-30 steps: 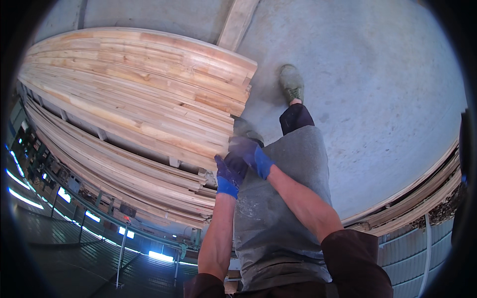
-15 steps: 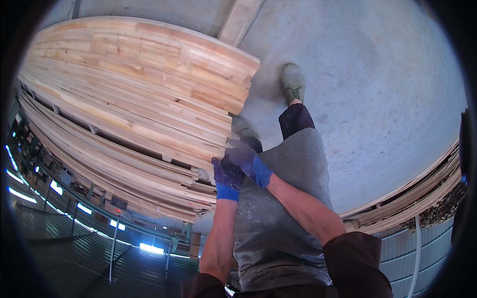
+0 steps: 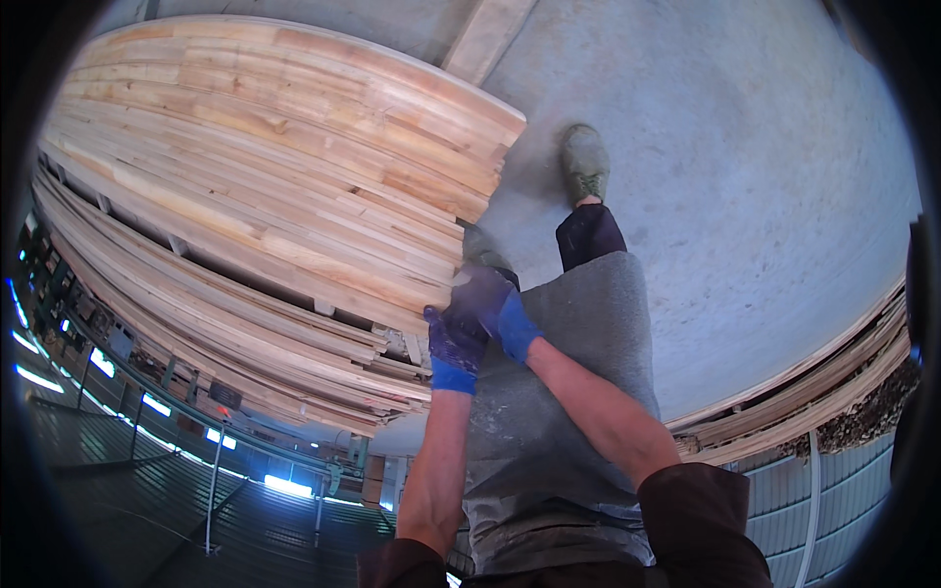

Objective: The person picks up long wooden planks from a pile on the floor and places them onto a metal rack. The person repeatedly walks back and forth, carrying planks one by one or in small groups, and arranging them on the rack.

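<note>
Both hands wear blue and purple work gloves and meet in front of my apron, beside the near right corner of a stack of pale wooden boards. My left hand has its thumb stretched out toward the board ends, and nothing shows in its grasp. Its other fingers are partly covered by my right hand. The right one reaches across from the right and touches or overlaps the left. Motion smears its fingers, so their shape is unclear. Whether either glove touches the boards cannot be made out.
A grey apron hangs over my legs, with one shoe on the concrete floor. More boards lie in a lower stack on the left. Other long timber lies at the right. A beam sits beyond the stack.
The view has shifted slightly, so the board stack sits a little higher and farther right. My hands stay together, and the right one has moved slightly over the left.
</note>
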A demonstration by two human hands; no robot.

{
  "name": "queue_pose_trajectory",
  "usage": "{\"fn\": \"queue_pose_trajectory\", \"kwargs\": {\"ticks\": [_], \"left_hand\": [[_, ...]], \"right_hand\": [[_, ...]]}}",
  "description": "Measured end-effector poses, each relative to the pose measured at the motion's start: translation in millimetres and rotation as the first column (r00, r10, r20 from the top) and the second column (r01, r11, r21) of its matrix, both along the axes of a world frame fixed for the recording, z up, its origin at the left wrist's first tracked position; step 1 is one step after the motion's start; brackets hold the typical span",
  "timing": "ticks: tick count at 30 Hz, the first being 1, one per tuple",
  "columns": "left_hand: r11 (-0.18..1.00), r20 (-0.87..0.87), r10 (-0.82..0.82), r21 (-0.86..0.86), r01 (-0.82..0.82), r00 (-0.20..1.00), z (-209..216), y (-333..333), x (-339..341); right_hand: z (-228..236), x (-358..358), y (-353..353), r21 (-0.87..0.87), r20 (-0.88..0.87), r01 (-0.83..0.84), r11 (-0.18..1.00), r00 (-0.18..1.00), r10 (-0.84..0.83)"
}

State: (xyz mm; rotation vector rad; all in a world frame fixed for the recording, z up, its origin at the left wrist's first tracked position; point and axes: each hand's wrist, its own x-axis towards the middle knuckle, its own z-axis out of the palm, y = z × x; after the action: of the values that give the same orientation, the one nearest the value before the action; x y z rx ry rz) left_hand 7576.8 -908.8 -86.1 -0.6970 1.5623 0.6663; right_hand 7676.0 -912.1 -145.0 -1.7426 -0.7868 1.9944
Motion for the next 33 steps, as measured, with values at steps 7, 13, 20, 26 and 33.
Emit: {"fn": "queue_pose_trajectory", "kwargs": {"ticks": [7, 13, 20, 26, 33], "left_hand": [[0.997, 0.044, 0.007, 0.079, -0.01, 0.999, 9, 13, 8], [0.995, -0.008, 0.097, 0.018, -0.097, 0.995, 16, 14, 9], [0.958, 0.01, -0.139, 0.255, 0.132, 0.99, -7, -28, -20], [0.985, 0.159, 0.078, 0.141, -0.101, 0.984, 6, -1, -9], [0.996, 0.095, 0.05, 0.063, -0.056, 0.994, 4, 4, -5]], "right_hand": [[-11, -20, -12, 0.125, 0.196, 0.037, 0.992, 0.979, -0.061], [8, -5, 22, 0.028, 0.26, 0.153, 0.988, 0.953, -0.155], [-10, -25, 2, -0.126, 0.151, 0.273, 0.954, 0.956, -0.254], [-20, -22, -8, -0.26, -0.176, 0.531, 0.806, 0.795, -0.581], [-40, -28, -16, -0.265, 0.07, 0.476, 0.838, 0.877, -0.476]]}}
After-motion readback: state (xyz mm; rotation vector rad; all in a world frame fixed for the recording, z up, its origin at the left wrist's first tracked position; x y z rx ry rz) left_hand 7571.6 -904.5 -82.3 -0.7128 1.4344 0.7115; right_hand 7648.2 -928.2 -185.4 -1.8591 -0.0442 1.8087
